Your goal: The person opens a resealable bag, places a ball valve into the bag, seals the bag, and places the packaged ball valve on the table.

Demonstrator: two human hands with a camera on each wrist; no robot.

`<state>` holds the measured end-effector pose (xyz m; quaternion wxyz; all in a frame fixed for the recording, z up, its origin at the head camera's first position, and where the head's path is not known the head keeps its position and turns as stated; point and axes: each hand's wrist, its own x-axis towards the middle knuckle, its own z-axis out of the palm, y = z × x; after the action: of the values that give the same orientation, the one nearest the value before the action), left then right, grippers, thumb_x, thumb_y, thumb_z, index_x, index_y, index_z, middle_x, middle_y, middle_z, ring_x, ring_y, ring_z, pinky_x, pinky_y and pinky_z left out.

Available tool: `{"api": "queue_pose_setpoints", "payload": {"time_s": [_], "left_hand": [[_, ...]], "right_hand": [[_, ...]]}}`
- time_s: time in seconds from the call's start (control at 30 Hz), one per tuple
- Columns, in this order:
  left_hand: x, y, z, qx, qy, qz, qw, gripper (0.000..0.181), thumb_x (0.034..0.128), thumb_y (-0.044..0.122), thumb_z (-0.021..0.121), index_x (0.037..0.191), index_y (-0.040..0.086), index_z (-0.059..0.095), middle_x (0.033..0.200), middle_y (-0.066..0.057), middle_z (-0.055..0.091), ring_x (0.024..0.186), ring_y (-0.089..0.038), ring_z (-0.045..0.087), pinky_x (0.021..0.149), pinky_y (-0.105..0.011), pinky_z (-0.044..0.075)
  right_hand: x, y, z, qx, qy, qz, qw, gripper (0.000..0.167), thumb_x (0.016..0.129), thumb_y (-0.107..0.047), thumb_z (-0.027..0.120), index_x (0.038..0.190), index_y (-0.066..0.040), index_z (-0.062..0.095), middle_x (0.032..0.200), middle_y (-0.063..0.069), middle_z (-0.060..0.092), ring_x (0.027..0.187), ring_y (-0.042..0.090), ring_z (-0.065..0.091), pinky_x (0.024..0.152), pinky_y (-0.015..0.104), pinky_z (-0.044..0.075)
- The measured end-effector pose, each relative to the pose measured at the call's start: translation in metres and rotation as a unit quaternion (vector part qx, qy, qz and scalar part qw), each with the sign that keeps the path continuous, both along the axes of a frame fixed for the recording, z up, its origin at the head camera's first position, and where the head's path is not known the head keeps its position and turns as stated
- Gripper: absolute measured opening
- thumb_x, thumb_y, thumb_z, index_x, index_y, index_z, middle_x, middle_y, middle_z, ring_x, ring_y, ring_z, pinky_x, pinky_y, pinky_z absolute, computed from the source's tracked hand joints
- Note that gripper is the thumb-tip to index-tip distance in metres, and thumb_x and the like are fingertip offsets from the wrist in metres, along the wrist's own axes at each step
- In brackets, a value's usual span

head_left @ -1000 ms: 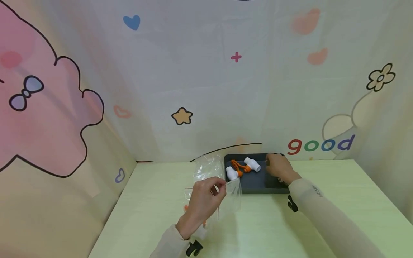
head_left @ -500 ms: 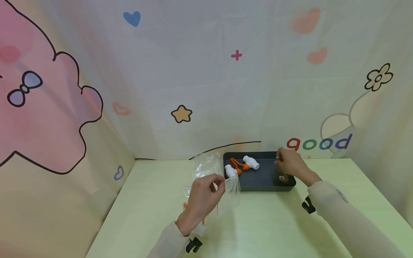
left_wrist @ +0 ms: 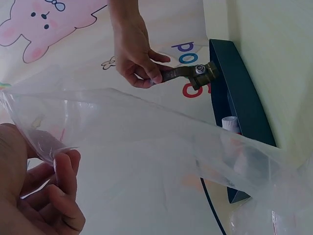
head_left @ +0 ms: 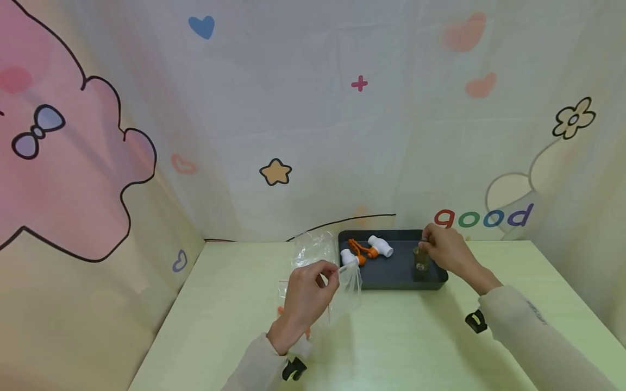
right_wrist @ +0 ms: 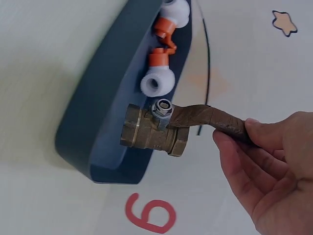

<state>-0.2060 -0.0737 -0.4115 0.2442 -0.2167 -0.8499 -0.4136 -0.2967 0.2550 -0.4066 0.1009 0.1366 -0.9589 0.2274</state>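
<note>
My right hand (head_left: 452,251) pinches the end of the lever of a brass valve (head_left: 421,263) over the right part of a dark tray (head_left: 391,284). In the right wrist view the valve body (right_wrist: 154,132) hangs from its brown lever (right_wrist: 208,116), with a nut at the joint. A clear plastic bag (head_left: 348,290) is pinched at its edge by my left hand (head_left: 309,304), left of the tray. In the left wrist view the bag (left_wrist: 142,122) stretches across, partly covering the tray.
Two white valves with orange handles, one (head_left: 380,246) behind the other, lie in the tray's left part. Another clear bag (head_left: 315,250) lies beside the tray. Orange pieces show through plastic beneath my left hand. A printed cloth (head_left: 313,136) hangs behind the table (head_left: 391,347).
My right hand has moved right and the brass valve has come into clearer view below it. My left hand still holds the bag, with little movement.
</note>
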Motion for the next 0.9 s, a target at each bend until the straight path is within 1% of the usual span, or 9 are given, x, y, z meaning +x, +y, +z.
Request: {"api": "queue_pose_setpoints", "payload": {"time_s": [0.13, 0.27, 0.4, 0.6, 0.67, 0.73, 0.83, 0.9], "left_hand": [[-0.001, 0.000, 0.001, 0.005, -0.003, -0.008, 1.0000, 0.011, 0.0879, 0.005, 0.065, 0.090, 0.010, 0.074, 0.072, 0.003, 0.069, 0.051, 0.002, 0.045, 0.050, -0.015, 0.041], [-0.001, 0.001, 0.002, 0.014, -0.015, -0.020, 0.9996, 0.010, 0.0888, 0.005, 0.064, 0.092, 0.008, 0.074, 0.073, 0.002, 0.069, 0.052, 0.001, 0.048, 0.051, -0.015, 0.044], [-0.002, 0.003, 0.002, 0.017, -0.017, -0.025, 0.9994, 0.009, 0.0886, 0.005, 0.064, 0.091, 0.007, 0.073, 0.072, 0.001, 0.069, 0.053, 0.001, 0.050, 0.052, -0.015, 0.045], [-0.002, 0.004, 0.003, 0.016, -0.025, -0.027, 0.9992, 0.009, 0.0892, 0.007, 0.064, 0.092, 0.006, 0.073, 0.073, 0.000, 0.069, 0.053, 0.001, 0.049, 0.051, -0.016, 0.044], [-0.002, 0.005, 0.004, 0.014, -0.027, -0.027, 0.9992, 0.009, 0.0896, 0.007, 0.064, 0.092, 0.006, 0.073, 0.073, 0.000, 0.069, 0.053, 0.001, 0.048, 0.050, -0.015, 0.043], [-0.002, 0.006, 0.004, 0.011, -0.028, -0.026, 0.9992, 0.009, 0.0895, 0.007, 0.064, 0.092, 0.006, 0.073, 0.073, 0.000, 0.069, 0.052, 0.001, 0.047, 0.050, -0.015, 0.042], [-0.002, 0.008, 0.005, 0.009, -0.027, -0.022, 0.9994, 0.008, 0.0887, 0.006, 0.065, 0.092, 0.006, 0.072, 0.073, 0.000, 0.069, 0.052, -0.001, 0.046, 0.049, -0.016, 0.041], [-0.002, 0.008, 0.006, 0.007, -0.028, -0.019, 0.9994, 0.009, 0.0885, 0.006, 0.065, 0.092, 0.006, 0.072, 0.073, 0.000, 0.069, 0.052, -0.001, 0.045, 0.048, -0.016, 0.041]], "right_hand": [[0.011, -0.005, 0.013, 0.008, 0.022, -0.002, 0.9997, 0.016, 0.089, -0.010, 0.070, 0.097, 0.000, 0.062, 0.080, 0.012, 0.070, 0.064, 0.018, 0.059, 0.057, 0.031, 0.048], [0.027, -0.010, 0.032, 0.005, 0.033, -0.003, 0.9994, 0.017, 0.089, -0.012, 0.071, 0.099, 0.000, 0.064, 0.082, 0.012, 0.071, 0.070, 0.023, 0.064, 0.062, 0.037, 0.054], [0.041, -0.014, 0.051, -0.005, 0.057, 0.011, 0.9983, 0.016, 0.089, -0.011, 0.071, 0.098, 0.000, 0.064, 0.082, 0.012, 0.072, 0.074, 0.027, 0.068, 0.066, 0.042, 0.056], [0.062, -0.018, 0.073, -0.015, 0.098, 0.037, 0.9944, 0.013, 0.090, -0.011, 0.070, 0.098, -0.002, 0.063, 0.083, 0.010, 0.073, 0.075, 0.030, 0.072, 0.068, 0.046, 0.057], [0.069, -0.021, 0.079, -0.016, 0.115, 0.043, 0.9923, 0.013, 0.090, -0.011, 0.070, 0.098, -0.004, 0.063, 0.082, 0.008, 0.073, 0.073, 0.027, 0.072, 0.067, 0.044, 0.057], [0.075, -0.023, 0.085, -0.017, 0.137, 0.048, 0.9892, 0.012, 0.090, -0.010, 0.071, 0.098, -0.005, 0.063, 0.081, 0.006, 0.074, 0.070, 0.023, 0.071, 0.064, 0.037, 0.056], [0.085, -0.027, 0.093, -0.015, 0.176, 0.056, 0.9827, 0.013, 0.087, -0.009, 0.073, 0.097, -0.008, 0.063, 0.079, 0.003, 0.073, 0.066, 0.015, 0.067, 0.058, 0.027, 0.051], [0.091, -0.030, 0.099, -0.016, 0.201, 0.062, 0.9774, 0.016, 0.085, -0.007, 0.074, 0.096, -0.009, 0.063, 0.077, 0.001, 0.073, 0.064, 0.013, 0.066, 0.056, 0.023, 0.047]]}}
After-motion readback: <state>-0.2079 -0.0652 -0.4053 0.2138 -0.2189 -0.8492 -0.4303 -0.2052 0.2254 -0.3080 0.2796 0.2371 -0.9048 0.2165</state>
